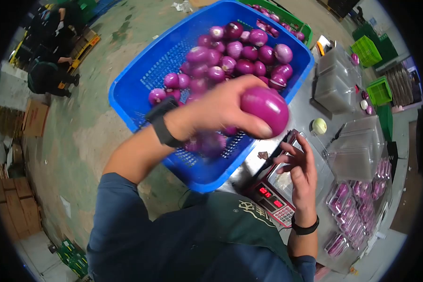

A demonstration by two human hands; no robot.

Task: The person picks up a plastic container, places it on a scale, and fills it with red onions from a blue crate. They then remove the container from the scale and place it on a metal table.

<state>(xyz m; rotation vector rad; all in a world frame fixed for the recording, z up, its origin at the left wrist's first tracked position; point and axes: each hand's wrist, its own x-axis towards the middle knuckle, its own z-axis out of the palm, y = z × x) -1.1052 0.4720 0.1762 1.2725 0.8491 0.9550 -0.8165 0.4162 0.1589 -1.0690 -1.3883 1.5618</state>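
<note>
My left hand (216,105), slightly blurred, is closed around a large red onion (266,112) above the near right rim of a blue plastic basket (141,70). Many more red onions (244,66) lie in that basket. To the right, my right hand (300,167) is raised with its fingers apart and nothing in them. Below it is a digital scale (272,199) with red lit digits, and a clear plastic tray (320,164) seems to rest on its plate, partly hidden by the hand.
Stacks of clear plastic containers (336,80) stand on the metal table beside a pale peeled onion (319,126). Wrapped packs of onions (350,211) are piled at the right. Behind the basket is a green crate (305,30) of onions. People (51,70) work at the far left.
</note>
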